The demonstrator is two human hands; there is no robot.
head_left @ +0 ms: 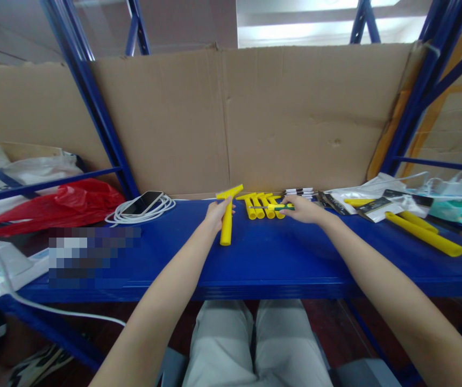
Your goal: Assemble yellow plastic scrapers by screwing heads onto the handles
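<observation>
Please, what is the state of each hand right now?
Left hand: closed, holding a yellow T-shaped piece.
Right hand: closed, holding a green-and-yellow screwdriver.

Head camera, single view.
Looks forward and down from above the lap, near the blue worktop, facing upright cardboard.
</observation>
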